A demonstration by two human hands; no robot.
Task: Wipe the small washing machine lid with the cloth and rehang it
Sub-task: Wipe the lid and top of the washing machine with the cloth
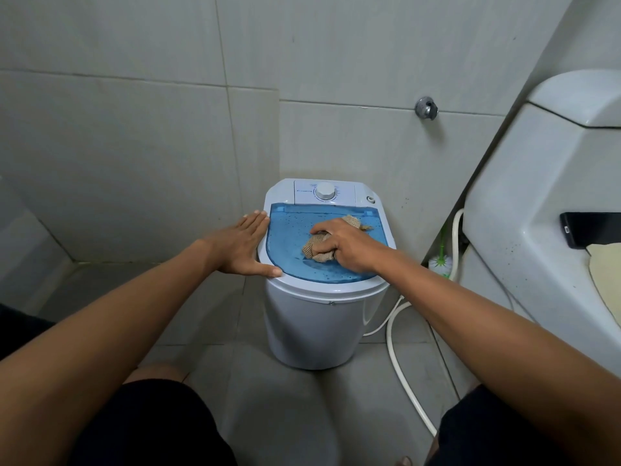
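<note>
A small white washing machine (309,327) stands on the tiled floor against the wall. Its translucent blue lid (289,237) is closed and speckled with droplets. My right hand (346,245) presses a crumpled beige cloth (314,250) onto the middle of the lid, and part of the cloth sticks out past my fingers toward the back. My left hand (248,245) lies flat with fingers together on the machine's left rim, beside the lid. A white dial (325,191) sits on the control panel behind the lid.
A white toilet tank (537,183) fills the right side, with a black phone (591,234) on it. A white hose (400,358) runs across the floor right of the machine. A toilet brush (442,260) stands in the gap. A chrome wall valve (426,108) sits above.
</note>
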